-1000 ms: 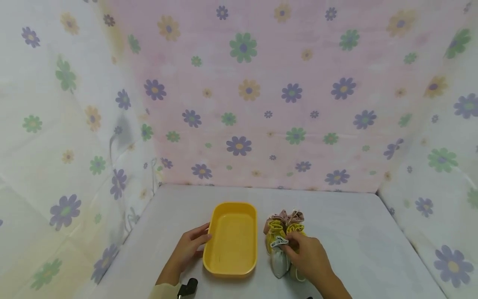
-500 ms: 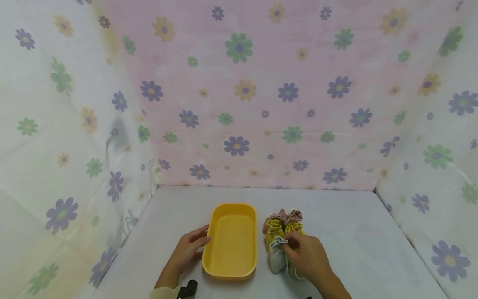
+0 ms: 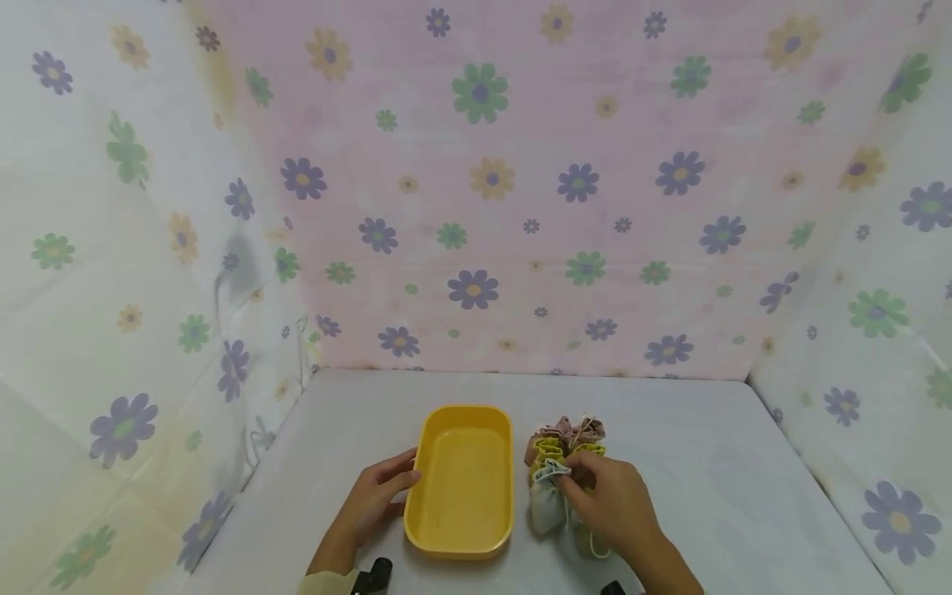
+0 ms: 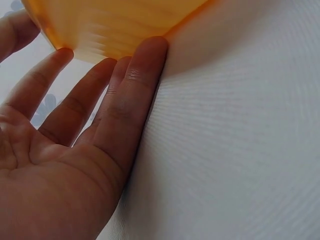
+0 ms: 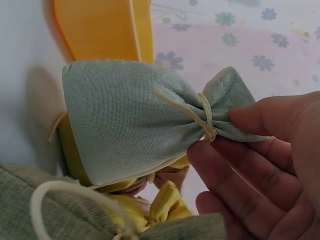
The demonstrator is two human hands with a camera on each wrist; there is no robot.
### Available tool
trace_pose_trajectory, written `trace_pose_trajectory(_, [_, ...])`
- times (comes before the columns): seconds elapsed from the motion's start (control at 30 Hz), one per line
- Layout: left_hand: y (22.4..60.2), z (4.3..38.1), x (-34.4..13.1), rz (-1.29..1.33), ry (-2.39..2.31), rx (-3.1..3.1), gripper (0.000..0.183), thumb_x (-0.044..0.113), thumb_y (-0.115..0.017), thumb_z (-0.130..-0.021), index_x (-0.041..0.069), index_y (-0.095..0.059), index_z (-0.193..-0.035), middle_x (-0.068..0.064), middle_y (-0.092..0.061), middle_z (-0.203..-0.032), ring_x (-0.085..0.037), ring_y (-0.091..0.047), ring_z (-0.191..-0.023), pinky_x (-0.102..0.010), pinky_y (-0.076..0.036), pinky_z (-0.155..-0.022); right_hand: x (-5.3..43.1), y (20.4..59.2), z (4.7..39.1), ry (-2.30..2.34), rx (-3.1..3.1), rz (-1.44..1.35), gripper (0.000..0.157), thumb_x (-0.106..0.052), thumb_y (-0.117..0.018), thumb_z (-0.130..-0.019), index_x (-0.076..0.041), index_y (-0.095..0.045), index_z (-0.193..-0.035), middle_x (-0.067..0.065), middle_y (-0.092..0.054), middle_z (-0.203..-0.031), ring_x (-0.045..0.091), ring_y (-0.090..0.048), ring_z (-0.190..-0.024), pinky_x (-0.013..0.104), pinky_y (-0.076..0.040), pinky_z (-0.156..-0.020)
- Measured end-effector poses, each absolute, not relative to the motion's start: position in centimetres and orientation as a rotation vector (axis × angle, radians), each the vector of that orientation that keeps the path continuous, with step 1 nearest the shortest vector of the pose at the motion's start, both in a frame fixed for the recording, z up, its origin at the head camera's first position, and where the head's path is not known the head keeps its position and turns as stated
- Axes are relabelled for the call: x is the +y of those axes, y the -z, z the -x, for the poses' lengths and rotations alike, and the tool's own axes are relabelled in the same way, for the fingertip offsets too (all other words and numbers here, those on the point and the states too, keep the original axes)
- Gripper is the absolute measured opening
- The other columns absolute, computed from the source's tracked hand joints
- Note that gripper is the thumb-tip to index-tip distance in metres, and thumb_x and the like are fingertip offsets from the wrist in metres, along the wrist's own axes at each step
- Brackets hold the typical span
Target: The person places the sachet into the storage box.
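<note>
A pale grey-blue drawstring pouch [image 3: 547,507] is pinched at its gathered neck by my right hand [image 3: 613,500]. In the right wrist view, thumb and fingers close on the ruffled top of this pouch [image 5: 130,117], just beyond its knotted cream cord. Fingertips of my left hand [image 3: 374,496] rest against the left side of a yellow rectangular tray [image 3: 461,496], which has nothing inside. From the left wrist, the fingers [image 4: 132,95] lie extended, with tips at the outer wall of the tray [image 4: 115,25].
Behind the held pouch stand yellow pouches [image 3: 548,447] and dusty pink pouches [image 3: 591,428]. A grey-green pouch [image 5: 55,207] stands beside it, partly under my right hand. The white table [image 3: 744,496] meets a flowered cloth backdrop [image 3: 521,289] at its far edge.
The grey-blue pouch has risen slightly and shifted a little left, its bottom swinging up, with my right hand on its neck. My left hand stays at the tray.
</note>
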State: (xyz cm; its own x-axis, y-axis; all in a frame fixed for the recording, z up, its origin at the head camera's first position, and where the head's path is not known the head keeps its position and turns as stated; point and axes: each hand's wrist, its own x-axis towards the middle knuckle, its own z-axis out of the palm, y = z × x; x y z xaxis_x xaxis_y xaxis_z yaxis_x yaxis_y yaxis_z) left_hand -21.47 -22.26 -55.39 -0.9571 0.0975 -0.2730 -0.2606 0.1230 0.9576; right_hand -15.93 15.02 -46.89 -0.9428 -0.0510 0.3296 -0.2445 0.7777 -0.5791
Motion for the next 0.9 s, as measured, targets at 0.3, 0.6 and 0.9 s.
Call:
trace_pose_trajectory(0.3, [55.1,21.4,-22.1,0.166,-1.917,2.134,0.06,0.035,-0.073,-0.097,0.015,-0.055,-0.151,-0.018,-0.055,-0.152,-0.027,-0.066,-0.122,-0.043,-0.064,-0.085,14.4,45.8,16.4,-0.968,-2.628,-0.269,0.017,-0.02,-0.087,-0.083,-0.028,-0.074,-0.091,-0.019,-0.072,-0.078,-0.003,-0.067,-0.069,0.021,-0.058,-0.066])
trace_pose_trajectory(0.6, [55.1,21.3,-22.1,0.162,-1.929,2.116,0.06,0.034,-0.072,-0.098,0.013,-0.055,-0.151,-0.019,-0.055,-0.152,-0.026,-0.067,-0.121,-0.043,-0.064,-0.086,13.7,44.3,16.8,-0.944,-2.584,-0.305,0.016,-0.021,-0.087,-0.082,-0.026,-0.075,-0.091,-0.015,-0.074,-0.082,-0.004,-0.065,-0.069,0.019,-0.056,-0.062])
trace_pose_trajectory(0.9, [55.0,21.3,-22.2,0.156,-1.94,2.101,0.059,0.032,-0.071,-0.099,0.013,-0.054,-0.152,-0.019,-0.053,-0.154,-0.028,-0.065,-0.124,-0.044,-0.063,-0.087,13.2,43.5,17.4,-0.958,-2.526,-0.396,0.015,-0.021,-0.085,-0.085,-0.025,-0.077,-0.097,-0.017,-0.076,-0.083,-0.008,-0.064,-0.067,0.017,-0.056,-0.063])
